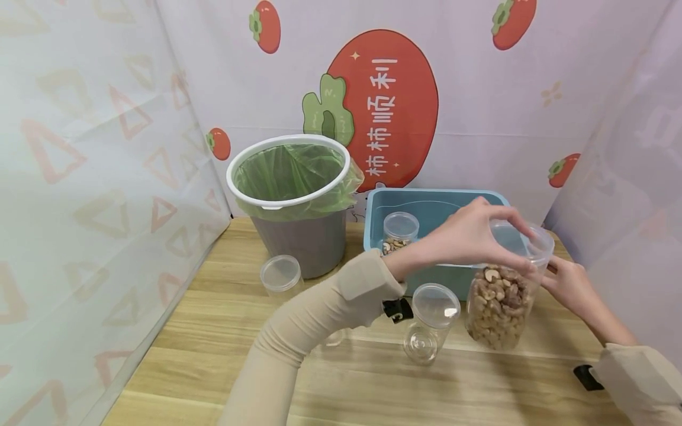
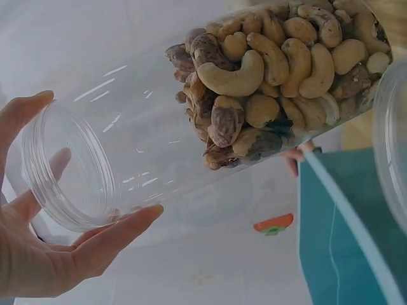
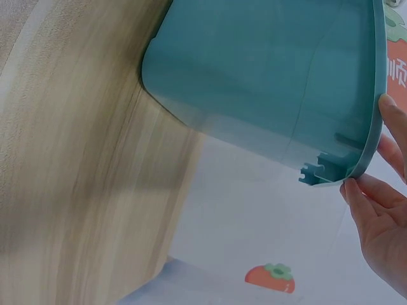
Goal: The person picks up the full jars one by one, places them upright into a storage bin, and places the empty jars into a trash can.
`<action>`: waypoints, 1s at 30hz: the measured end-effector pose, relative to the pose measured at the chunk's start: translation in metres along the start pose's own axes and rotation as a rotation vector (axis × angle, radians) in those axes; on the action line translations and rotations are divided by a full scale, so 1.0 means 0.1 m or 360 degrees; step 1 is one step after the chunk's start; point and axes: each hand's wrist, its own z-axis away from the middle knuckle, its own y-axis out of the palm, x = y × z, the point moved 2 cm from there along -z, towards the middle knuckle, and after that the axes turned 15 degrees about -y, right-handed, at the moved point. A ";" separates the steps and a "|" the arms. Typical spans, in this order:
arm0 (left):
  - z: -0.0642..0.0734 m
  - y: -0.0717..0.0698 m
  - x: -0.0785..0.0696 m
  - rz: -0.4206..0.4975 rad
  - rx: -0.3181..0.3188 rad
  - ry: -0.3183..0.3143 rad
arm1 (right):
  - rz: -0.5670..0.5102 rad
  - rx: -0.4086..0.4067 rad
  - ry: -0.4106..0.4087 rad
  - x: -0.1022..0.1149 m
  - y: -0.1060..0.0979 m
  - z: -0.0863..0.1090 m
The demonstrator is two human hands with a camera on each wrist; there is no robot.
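A tall clear jar of cashews stands at the right of the table, in front of the blue bin. My left hand grips its top from above, thumb and fingers spread around the clear rim. In the left wrist view the nuts fill the far part of the jar, and the part near the fingers holds none. Behind the jar, my right hand is partly hidden in the head view. The right wrist view shows the right hand holding the bin's rim at a corner.
Inside the bin is a small lidded jar of nuts. A clear lidded jar stands left of the cashew jar, another by the grey trash can with a green liner. Printed cloth walls surround the table.
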 end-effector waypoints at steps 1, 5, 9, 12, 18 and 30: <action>-0.01 -0.05 -0.01 0.0008 -0.0006 0.0015 | 0.0003 0.0000 -0.0004 0.00 0.00 0.00; -0.06 -0.22 -0.05 0.0073 -0.0040 0.0059 | 0.0045 -0.0025 -0.0043 0.00 0.01 0.00; -0.12 -0.37 -0.06 0.0122 -0.0079 0.0079 | -0.0040 -0.0052 -0.0042 0.00 0.03 -0.01; -0.18 -0.46 -0.06 0.0138 -0.0142 0.0066 | -0.0163 -0.0054 -0.0009 0.00 0.04 -0.01; -0.31 -0.55 0.01 0.0117 -0.0348 -0.0031 | -0.0180 -0.0108 -0.0059 0.01 0.06 -0.01; -0.63 -0.39 0.25 0.0040 -0.0521 -0.0211 | -0.0198 -0.0163 -0.0094 -0.01 0.07 0.01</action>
